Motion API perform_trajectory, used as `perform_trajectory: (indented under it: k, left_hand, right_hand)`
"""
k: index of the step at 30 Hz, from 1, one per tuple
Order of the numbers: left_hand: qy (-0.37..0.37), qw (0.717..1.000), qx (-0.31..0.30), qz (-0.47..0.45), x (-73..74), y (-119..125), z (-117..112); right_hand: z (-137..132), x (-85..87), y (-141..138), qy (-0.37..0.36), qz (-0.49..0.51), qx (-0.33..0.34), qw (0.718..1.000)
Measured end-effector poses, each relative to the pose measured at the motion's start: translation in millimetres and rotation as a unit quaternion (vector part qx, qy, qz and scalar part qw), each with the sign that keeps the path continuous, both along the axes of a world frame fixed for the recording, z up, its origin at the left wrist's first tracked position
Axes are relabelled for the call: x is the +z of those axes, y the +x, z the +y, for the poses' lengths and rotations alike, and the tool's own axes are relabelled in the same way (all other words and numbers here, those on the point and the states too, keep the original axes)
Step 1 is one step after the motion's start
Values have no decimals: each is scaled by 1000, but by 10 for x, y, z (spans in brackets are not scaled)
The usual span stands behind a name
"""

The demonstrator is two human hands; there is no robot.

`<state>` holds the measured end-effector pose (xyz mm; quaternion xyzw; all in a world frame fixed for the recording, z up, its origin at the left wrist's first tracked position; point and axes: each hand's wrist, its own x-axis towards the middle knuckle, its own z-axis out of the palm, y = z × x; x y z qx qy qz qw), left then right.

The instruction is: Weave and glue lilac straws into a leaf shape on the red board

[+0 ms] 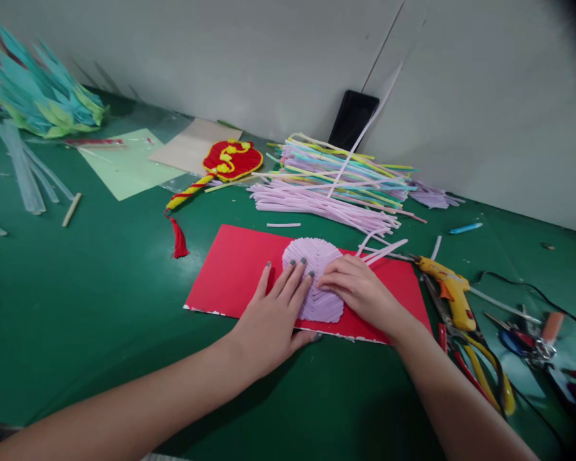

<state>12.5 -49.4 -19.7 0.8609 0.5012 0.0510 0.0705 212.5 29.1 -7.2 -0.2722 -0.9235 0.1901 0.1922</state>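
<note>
A lilac woven fan-shaped piece [317, 256] made of straws lies on a red card [230, 269] on the green table. My left hand [276, 314] lies flat with fingers spread, its fingertips resting on the piece's left side. My right hand [360, 291] rests on the piece's right side, fingers bent and pressed down on the straws. Loose lilac straw ends [384, 250] stick out past my right hand.
A pile of pastel straws [331, 182] lies behind the card. A red and yellow woven fan with tassel [223, 166] lies at the back left. A yellow glue gun [451, 291], pliers and scissors [523, 339] lie at the right. Teal paper shapes [38, 96] sit far left; a black phone [352, 118] leans on the wall.
</note>
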Motion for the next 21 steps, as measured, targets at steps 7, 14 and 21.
perform_trajectory:
  k: [7, 14, 21]
  left_hand:
    - [-13, 1000, -3, 18, 50, 11, 4]
    - [1, 1000, -8, 6, 42, 6, 11]
    - [-1, 1000, -7, 2, 47, 6, 13]
  right_hand:
    - [47, -13, 13, 7, 34, 7, 999]
    - [46, -1, 6, 4, 34, 4, 999]
    - [-19, -28, 90, 2, 39, -38, 999]
